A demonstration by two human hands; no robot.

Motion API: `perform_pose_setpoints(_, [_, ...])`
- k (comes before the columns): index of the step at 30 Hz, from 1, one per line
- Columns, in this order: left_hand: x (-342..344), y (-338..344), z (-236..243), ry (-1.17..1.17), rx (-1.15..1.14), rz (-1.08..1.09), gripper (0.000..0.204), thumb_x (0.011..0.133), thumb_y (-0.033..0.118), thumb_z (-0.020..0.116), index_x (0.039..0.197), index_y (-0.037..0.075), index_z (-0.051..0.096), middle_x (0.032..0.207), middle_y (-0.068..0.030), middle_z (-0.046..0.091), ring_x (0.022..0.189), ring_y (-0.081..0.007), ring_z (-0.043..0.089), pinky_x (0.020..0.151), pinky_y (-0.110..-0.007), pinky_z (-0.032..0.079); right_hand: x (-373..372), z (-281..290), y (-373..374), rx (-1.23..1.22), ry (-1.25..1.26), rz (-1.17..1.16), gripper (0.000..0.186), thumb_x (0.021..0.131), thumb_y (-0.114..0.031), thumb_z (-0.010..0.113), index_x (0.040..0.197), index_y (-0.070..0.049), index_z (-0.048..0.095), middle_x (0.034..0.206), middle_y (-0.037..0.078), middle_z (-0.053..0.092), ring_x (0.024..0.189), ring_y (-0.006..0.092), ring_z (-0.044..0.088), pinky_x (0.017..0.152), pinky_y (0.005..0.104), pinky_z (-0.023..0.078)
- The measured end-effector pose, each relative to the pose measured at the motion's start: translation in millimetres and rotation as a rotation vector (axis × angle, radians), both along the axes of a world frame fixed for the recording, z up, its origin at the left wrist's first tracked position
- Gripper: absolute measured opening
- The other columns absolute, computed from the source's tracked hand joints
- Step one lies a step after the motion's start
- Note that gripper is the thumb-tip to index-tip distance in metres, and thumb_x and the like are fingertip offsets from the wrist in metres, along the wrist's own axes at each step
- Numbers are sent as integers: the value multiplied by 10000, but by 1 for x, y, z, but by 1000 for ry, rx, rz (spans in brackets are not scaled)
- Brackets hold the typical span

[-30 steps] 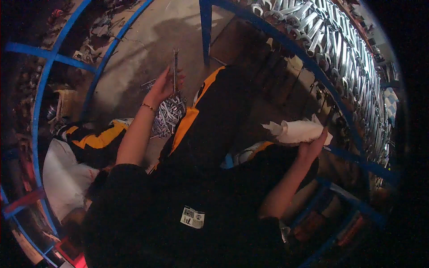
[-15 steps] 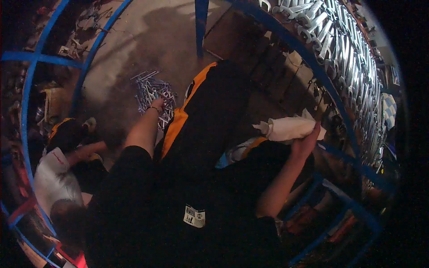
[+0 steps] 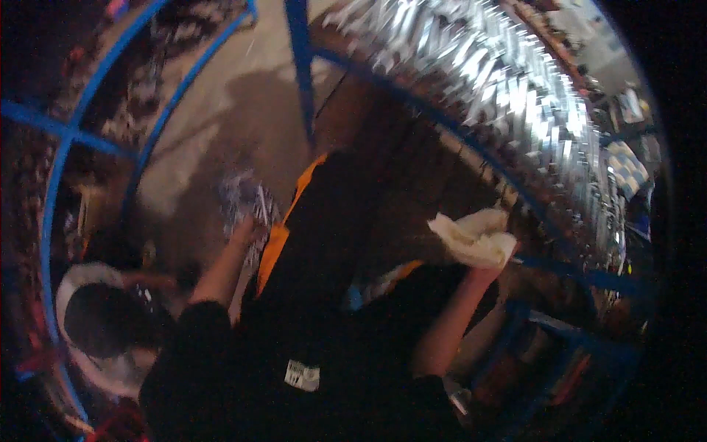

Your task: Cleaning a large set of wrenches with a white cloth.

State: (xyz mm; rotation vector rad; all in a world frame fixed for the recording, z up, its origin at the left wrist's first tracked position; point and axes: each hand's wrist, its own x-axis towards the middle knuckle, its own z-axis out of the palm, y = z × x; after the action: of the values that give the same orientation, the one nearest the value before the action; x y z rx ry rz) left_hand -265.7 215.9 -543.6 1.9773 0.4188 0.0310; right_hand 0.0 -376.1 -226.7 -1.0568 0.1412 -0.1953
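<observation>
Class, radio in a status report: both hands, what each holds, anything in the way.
Left hand grips a blurred bundle of shiny metal pieces. Right hand clutches a crumpled cream cloth. Another person's dark head crouches low left.

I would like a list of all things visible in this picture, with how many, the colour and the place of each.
metal pieces: one bundle, silvery, blurred, in the left hand, over the floor
cloth: one, cream-white, crumpled, in the right hand, near the right shelf
shiny metal parts: many, silver, in rows on the upper right shelf, too blurred to count
shelf frame: several bars and posts, blue, at left, centre and right
floor: one, pale beige, upper centre
other person: one, in white clothing, low at lower left
garment: one, black with orange edge, at centre
left hand: one, holds the metal pieces
right hand: one, holds the cloth
</observation>
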Motion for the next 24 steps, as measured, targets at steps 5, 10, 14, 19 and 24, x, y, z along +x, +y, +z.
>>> perform_pose_setpoints(5, [98,-9,184,-49,-728,542,190,881,200,487,872,32,578,739,-82,593,581,-175,537,525,-298,425,-3,-12,7,238,-94,-222,502,872,-426,548,1189,-46,457,1183,176,490,1089,266,522,927,395,448])
perform_pose_setpoints(10, [157,-54,423,-420,-334,370,142,891,119,509,965,27,590,777,-50,609,646,-113,550,566,-249,431,2,-15,23,466,-132,-279,499,876,-468,525,1172,-73,451,1170,138,478,1081,271,499,951,402,413])
perform_pose_setpoints(14, [171,-123,601,-915,37,-62,108,880,71,546,947,17,611,791,-32,624,672,-103,559,604,-254,444,4,-19,31,553,-154,-330,498,879,-503,506,1158,-94,446,1159,107,467,1075,275,481,969,408,386])
perform_pose_setpoints(19, [200,-194,781,-1294,701,-196,48,833,43,613,878,29,627,853,-62,660,709,-132,605,662,-248,456,3,-26,26,619,-182,-414,499,883,-545,483,1140,-120,440,1146,69,455,1068,279,458,993,415,351])
perform_pose_setpoints(24, [287,-199,890,-1040,812,-337,206,830,199,628,927,21,667,842,-136,683,788,-239,663,747,-327,515,10,-23,32,577,-108,-409,577,910,-563,425,1271,-121,341,1283,76,363,1160,270,402,1020,416,325])
